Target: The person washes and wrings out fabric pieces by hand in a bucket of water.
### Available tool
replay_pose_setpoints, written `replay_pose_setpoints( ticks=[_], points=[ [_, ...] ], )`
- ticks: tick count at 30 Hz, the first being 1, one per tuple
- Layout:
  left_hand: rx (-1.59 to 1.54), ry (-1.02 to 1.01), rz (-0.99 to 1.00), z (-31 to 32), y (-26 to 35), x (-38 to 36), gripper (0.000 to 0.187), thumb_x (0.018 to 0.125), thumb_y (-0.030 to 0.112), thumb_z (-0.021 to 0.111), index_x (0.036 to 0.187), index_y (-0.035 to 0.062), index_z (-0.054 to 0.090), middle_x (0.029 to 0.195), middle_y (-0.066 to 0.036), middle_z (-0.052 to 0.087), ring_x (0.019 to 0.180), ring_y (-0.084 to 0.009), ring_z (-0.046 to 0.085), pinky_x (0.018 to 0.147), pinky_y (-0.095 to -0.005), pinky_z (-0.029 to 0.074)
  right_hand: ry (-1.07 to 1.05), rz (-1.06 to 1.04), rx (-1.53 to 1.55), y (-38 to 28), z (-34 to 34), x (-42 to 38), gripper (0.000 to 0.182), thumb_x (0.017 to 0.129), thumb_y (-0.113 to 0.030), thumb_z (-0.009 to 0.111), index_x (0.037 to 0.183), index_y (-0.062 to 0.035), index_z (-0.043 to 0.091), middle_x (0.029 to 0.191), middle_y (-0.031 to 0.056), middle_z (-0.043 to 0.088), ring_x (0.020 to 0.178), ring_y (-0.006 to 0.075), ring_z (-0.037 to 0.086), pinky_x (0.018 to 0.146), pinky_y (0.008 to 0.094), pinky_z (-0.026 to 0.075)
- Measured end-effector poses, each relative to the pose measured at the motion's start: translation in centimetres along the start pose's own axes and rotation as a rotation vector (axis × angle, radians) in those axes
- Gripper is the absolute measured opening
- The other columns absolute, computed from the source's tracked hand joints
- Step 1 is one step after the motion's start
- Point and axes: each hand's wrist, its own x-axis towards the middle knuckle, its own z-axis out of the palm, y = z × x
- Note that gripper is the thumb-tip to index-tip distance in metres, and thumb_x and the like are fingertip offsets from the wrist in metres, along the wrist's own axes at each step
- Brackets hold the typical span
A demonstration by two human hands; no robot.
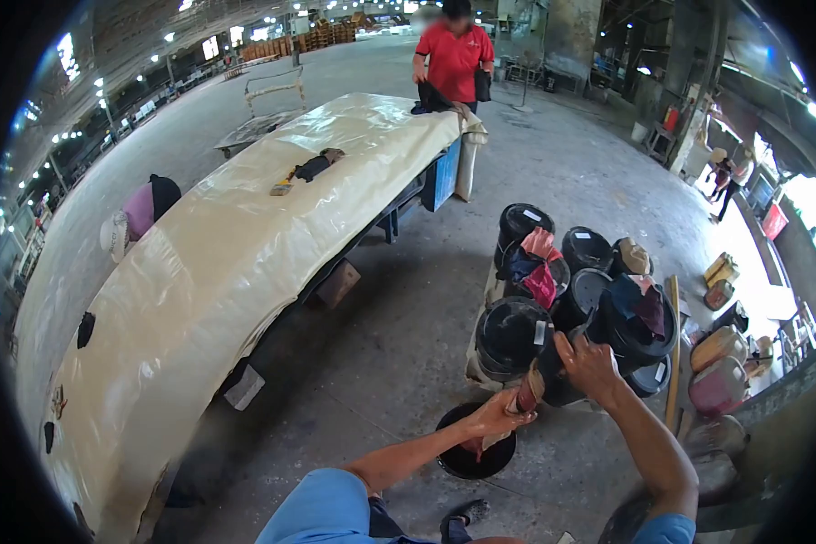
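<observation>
Lower centre of frame: left hand closed around a reddish-brown bundle, which sits just above an open black bucket on the floor. Right hand, right of centre, is at the side of the clustered black containers; cannot tell whether it grips anything. Crumpled cloths lie on some lids. Left half: long glossy cream sheet, brush on it. Top centre: person in red shirt at the sheet's far end.
</observation>
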Motion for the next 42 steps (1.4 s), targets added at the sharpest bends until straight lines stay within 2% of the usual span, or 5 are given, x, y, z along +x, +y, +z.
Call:
replay_pose_setpoints(
  ticks=[4, 13, 25, 31, 42],
  points=[
    [0.351, 0.286, 0.409, -1.3, -3.0, 0.9, 0.029, 0.080, 0.015, 0.072, 0.096, -0.0004, 0.054, 0.081, -0.012, 0.065, 0.072, -0.0256, 0.063, 0.064, -0.0379, 0.049, -0.213, 0.313, 0.288, -1.9, 0.8, -2.9, 0.056, 0.074, -0.017, 0.070, 0.122, -0.0054, 0.044, 0.086, 0.0168, 0.064, 0.074, 0.0349, 0.067, 0.061, 0.0452, 0.050],
    [1.020, 0.191, 0.059, -5.4, -3.9, 3.0, 0.038, 0.072, 0.015, 0.072, 0.106, 0.0081, 0.056, 0.088, -0.019, 0.065, 0.086, -0.0428, 0.062, 0.070, -0.0496, 0.049, -0.298, 0.796, 1.023, -11.6, 2.2, -9.0, 0.032, 0.074, -0.014, 0.067, 0.099, 0.0002, 0.054, 0.084, 0.0259, 0.064, 0.081, 0.0447, 0.063, 0.070, 0.0506, 0.048],
    [1.332, -0.010, -0.046, -2.6, -7.5, 6.5, 0.025, 0.086, 0.012, 0.049, 0.110, 0.0070, 0.055, 0.076, -0.016, 0.065, 0.074, -0.0364, 0.065, 0.062, -0.0471, 0.050, -0.380, 1.437, 2.865, -22.1, 4.2, -9.1, 0.016, 0.077, -0.010, 0.056, 0.094, -0.0104, 0.054, 0.056, 0.0004, 0.041, 0.034, 0.0130, 0.037, 0.031, 0.0262, 0.028],
    [1.605, -0.232, 0.099, 0.0, -9.0, 6.2, 0.024, 0.086, 0.013, 0.051, 0.109, 0.0054, 0.055, 0.074, -0.008, 0.068, 0.071, -0.0263, 0.069, 0.054, -0.0371, 0.050, -0.550, 1.309, 3.354, -21.3, 2.7, -7.3, 0.011, 0.081, -0.018, 0.051, 0.090, -0.0124, 0.056, 0.053, -0.0052, 0.035, 0.033, 0.0099, 0.029, 0.029, 0.0249, 0.025],
    [1.292, -0.026, 0.221, 1.3, -12.9, 3.5, 0.022, 0.082, 0.025, 0.055, 0.093, 0.0055, 0.056, 0.076, -0.010, 0.066, 0.073, -0.0255, 0.068, 0.060, -0.0375, 0.053, 0.995, 0.274, 3.724, -16.3, 7.7, -5.1, 0.014, 0.088, -0.017, 0.047, 0.092, -0.0044, 0.049, 0.055, -0.0009, 0.039, 0.032, 0.0084, 0.029, 0.030, 0.0243, 0.024]
  ],
)
